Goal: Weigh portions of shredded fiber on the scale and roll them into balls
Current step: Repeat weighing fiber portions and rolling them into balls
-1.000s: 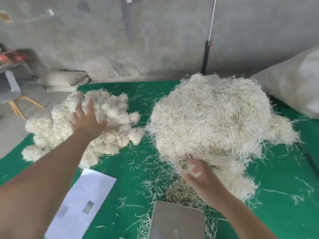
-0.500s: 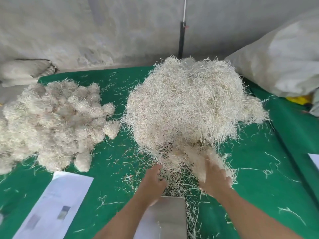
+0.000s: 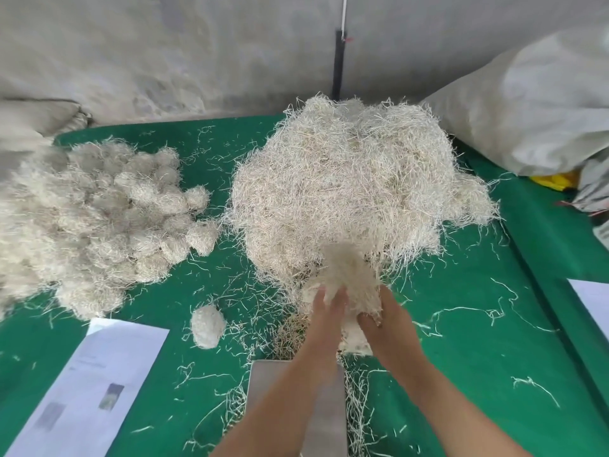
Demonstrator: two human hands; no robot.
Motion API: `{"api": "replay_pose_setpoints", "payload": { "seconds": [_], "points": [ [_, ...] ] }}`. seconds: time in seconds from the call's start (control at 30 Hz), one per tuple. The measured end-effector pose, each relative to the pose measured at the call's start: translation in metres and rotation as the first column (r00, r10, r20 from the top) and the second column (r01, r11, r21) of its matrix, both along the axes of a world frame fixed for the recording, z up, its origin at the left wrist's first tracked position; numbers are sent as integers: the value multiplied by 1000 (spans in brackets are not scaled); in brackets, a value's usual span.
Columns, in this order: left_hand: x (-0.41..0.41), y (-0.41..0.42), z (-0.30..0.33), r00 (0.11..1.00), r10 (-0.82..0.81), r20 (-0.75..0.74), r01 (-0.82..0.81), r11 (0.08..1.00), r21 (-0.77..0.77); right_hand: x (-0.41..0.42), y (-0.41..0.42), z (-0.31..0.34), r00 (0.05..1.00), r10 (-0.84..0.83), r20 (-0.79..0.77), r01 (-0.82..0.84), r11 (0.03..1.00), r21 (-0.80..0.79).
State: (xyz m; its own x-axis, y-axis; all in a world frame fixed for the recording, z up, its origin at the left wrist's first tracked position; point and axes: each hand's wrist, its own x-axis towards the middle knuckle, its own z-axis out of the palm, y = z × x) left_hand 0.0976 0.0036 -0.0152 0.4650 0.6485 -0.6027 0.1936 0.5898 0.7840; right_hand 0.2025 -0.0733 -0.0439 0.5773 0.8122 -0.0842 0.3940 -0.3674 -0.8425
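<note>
**Between Both Hands, a Fresh Portion Came Off the Heap**

Between the left hand (image 3: 324, 303) and the right hand (image 3: 384, 319), a tuft of shredded fiber (image 3: 349, 275) was held up at the near edge of the big loose fiber heap (image 3: 342, 186). The left hand's fingers lay fairly straight against the tuft's side; the right hand's fingers curled under and around it, so the grip looked shared, one side pressing and the other cupping, probably to keep loose strands from dropping.

Directly beneath the forearms sat the steel scale pan (image 3: 263, 384), bare of any portion, which suggests that weighing came next and that the tuft was drawn from the closest part of the heap to shorten the carry.

Left of the left hand, one rolled ball (image 3: 208, 325) lay alone on the green desk (image 3: 461, 357). Farther left spread the pile of finished balls (image 3: 99, 219), kept well apart from the raw heap, likely so the two never mixed. Printed sheets of paper (image 3: 99, 384) lay nearer than that pile.
</note>
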Motion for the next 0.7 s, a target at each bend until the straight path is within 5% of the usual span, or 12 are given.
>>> {"api": "replay_pose_setpoints", "payload": {
  "seconds": [0.07,0.2,0.27,0.43,0.6,0.7],
  "points": [
    [7,1,4,986,102,130,-72,973,-221,-12,2,1,998,46,-48,-47,999,-12],
    [6,9,0,974,225,28,-222,971,-85,-21,0,0,997,-5,78,0,998,65],
    [0,15,1,948,310,67,-296,941,-165,-14,-8,-3,999,-32,24,31,997,65],
    [-14,20,5,840,341,421,-166,902,-399,3,-16,11,916,329,-227,-363,924,-124],
    [-36,32,12,876,290,386,-125,909,-399,18,-7,27,994,25,-109,-38,993,-113],
    [-39,35,13,913,299,277,-159,887,-434,12,0,38,994,-86,-72,90,995,52]
  ]
}}
